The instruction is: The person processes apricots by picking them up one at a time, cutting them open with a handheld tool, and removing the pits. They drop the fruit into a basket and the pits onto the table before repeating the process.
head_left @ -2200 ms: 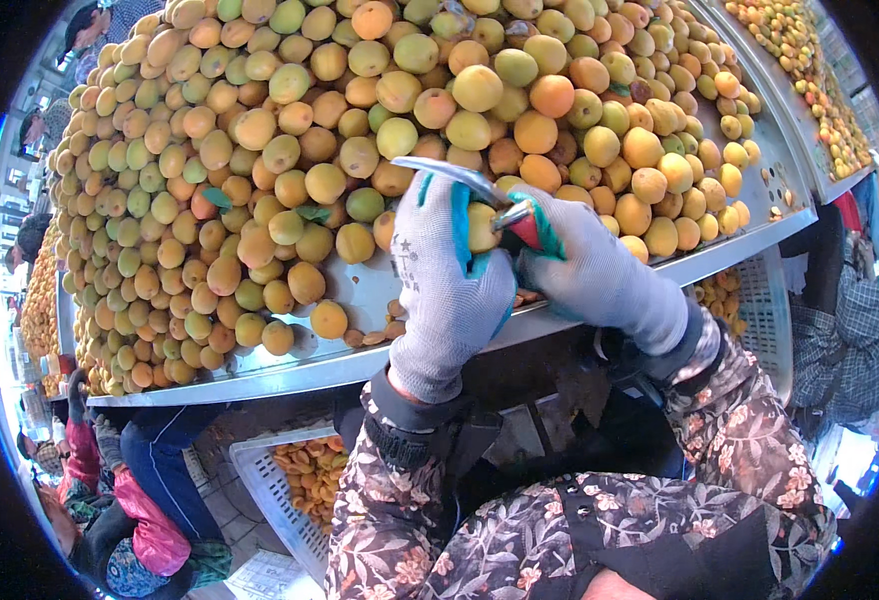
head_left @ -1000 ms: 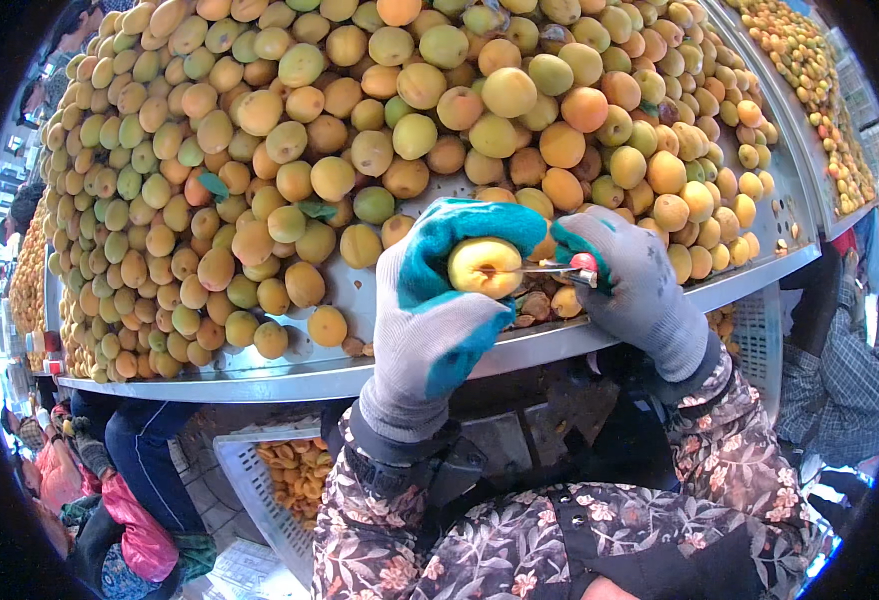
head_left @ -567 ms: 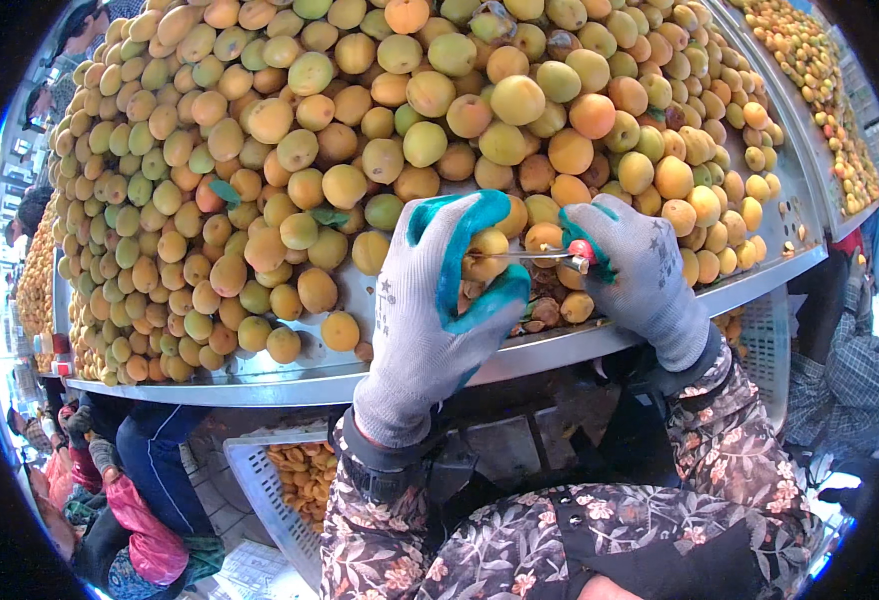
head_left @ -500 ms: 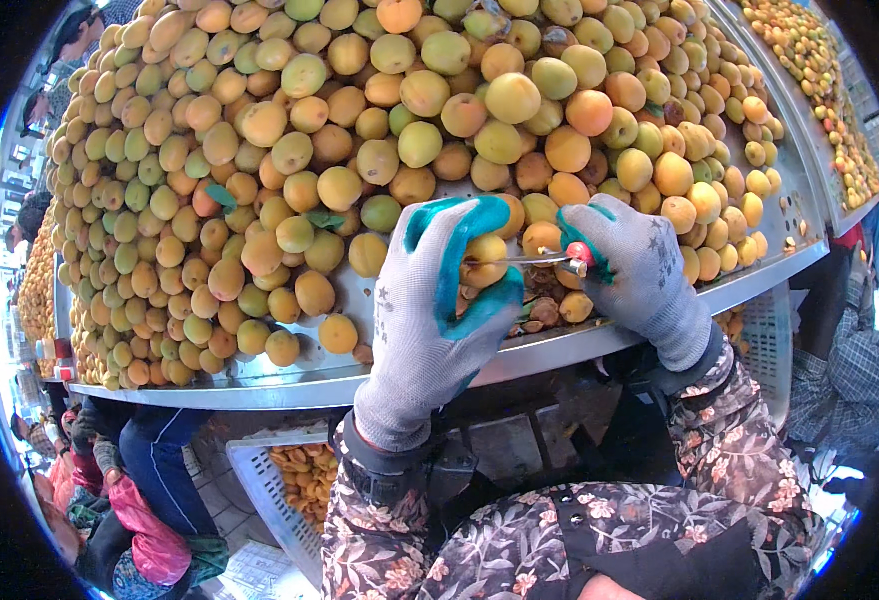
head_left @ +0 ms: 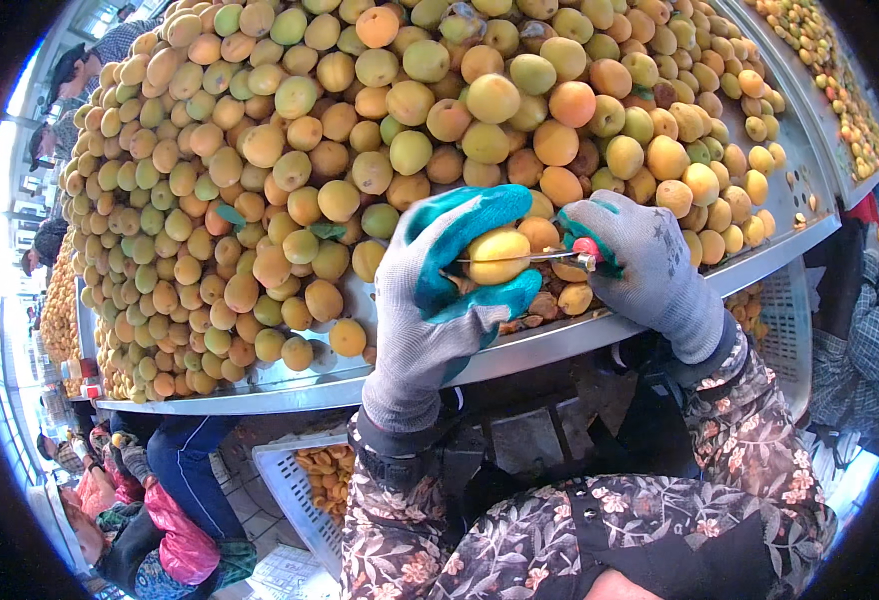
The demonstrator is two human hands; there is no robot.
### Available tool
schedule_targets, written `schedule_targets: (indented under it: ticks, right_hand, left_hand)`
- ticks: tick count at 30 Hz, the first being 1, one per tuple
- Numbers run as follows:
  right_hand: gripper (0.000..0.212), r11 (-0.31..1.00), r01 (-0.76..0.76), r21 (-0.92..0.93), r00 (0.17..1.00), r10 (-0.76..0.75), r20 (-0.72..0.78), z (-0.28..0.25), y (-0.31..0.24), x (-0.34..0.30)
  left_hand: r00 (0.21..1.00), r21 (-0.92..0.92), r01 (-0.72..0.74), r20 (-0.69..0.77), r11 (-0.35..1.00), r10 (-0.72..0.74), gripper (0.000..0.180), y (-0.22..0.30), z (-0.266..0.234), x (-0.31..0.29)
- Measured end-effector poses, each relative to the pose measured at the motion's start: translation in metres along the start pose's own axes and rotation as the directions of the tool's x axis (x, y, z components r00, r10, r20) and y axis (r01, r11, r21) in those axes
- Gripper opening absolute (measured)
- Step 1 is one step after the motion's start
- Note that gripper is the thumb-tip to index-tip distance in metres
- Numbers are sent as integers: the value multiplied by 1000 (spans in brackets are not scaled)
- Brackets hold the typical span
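Observation:
My left hand (head_left: 410, 300), in a grey knit glove with teal coating, grips a yellow apricot (head_left: 501, 242) between the thumb and fingers. In a matching glove, my right hand (head_left: 650, 262) is closed round the red handle of a small knife (head_left: 587, 248). The thin blade points left and lies across the apricot's middle; how deep it sits cannot be made out. Both hands are above the near edge of a metal table (head_left: 520, 356). Just beyond them rises a large heap of yellow, orange and greenish apricots (head_left: 260, 200).
Beneath the table's edge, a white perforated crate (head_left: 285, 470) holds orange apricot pieces. Another pale crate (head_left: 785, 320) is below right. Another fruit-laden table (head_left: 840, 110) stands at far right. People sit and stand along the left side; a person in checked clothing is at right.
The apricot has turned more into view between my left fingers. The knife blade now reaches farther across it. The whole view has shifted slightly.

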State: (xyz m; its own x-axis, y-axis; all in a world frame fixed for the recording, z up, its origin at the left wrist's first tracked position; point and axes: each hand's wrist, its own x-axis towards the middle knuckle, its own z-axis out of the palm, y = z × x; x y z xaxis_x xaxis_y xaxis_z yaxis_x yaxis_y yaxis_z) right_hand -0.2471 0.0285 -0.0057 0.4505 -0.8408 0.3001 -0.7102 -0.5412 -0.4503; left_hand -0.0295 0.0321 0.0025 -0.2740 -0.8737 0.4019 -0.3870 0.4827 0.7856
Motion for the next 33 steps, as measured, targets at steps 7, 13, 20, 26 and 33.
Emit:
schedule_targets:
  ticks: [7, 13, 20, 26, 33]
  right_hand:
    - [28, 991, 0, 133, 1000, -2, 21, -3, -8, -4]
    - [29, 999, 3, 34, 1000, -2, -19, -7, -2, -8]
    - [24, 998, -27, 55, 1000, 26, 16, -11, -6, -10]
    - [21, 998, -61, 13, 998, 61, -9, -10, 0, -11]
    - [19, 998, -69, 5, 998, 69, -11, -9, 3, -11]
  left_hand:
    - [913, -790, 334, 136, 515, -384, 47, 12, 9, -13]
    - [929, -813, 317, 164, 489, -331, 61, 12, 19, -8]
    - [959, -870, 216, 103, 443, -266, 54, 2, 20, -15]
    - [941, -812, 278, 124, 514, -314, 50, 9, 21, -7]
    - [940, -644, 306, 85, 701, -332, 59, 2, 39, -12]
